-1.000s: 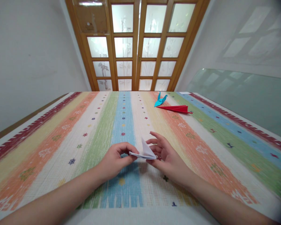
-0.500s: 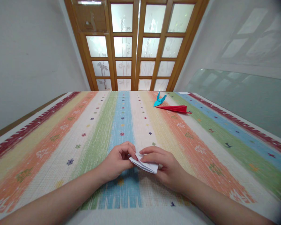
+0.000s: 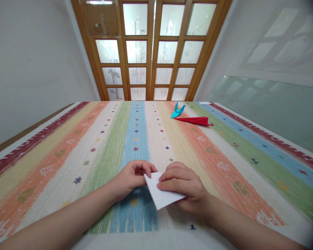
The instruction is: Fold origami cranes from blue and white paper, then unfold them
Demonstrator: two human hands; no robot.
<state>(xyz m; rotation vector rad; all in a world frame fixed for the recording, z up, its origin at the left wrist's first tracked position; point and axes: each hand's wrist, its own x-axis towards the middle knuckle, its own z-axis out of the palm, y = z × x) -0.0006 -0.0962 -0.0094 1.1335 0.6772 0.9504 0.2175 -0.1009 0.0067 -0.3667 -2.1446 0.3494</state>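
Observation:
A folded piece of white paper (image 3: 163,198) is held between my two hands near the front of the table, one flat face tilted up toward me. My right hand (image 3: 186,184) grips its right side, fingers across the top face and the thumb hidden beneath. At the paper's upper left corner is my left hand (image 3: 138,175), its fingers curled; a fingertip meets the edge there. Several layers show along the paper's left edge.
A blue origami crane (image 3: 177,111) and a red folded paper plane (image 3: 197,120) lie close together toward the back right. Beneath everything is a striped tablecloth (image 3: 114,139). Beyond the table stand wooden doors (image 3: 152,52) with glass panes, and a glass panel (image 3: 271,107) is at right.
The white paper has turned from nearly edge-on to showing a broad flat face, its lower corner now nearer me. My right hand has shifted slightly right with it; the left stays nearly in place.

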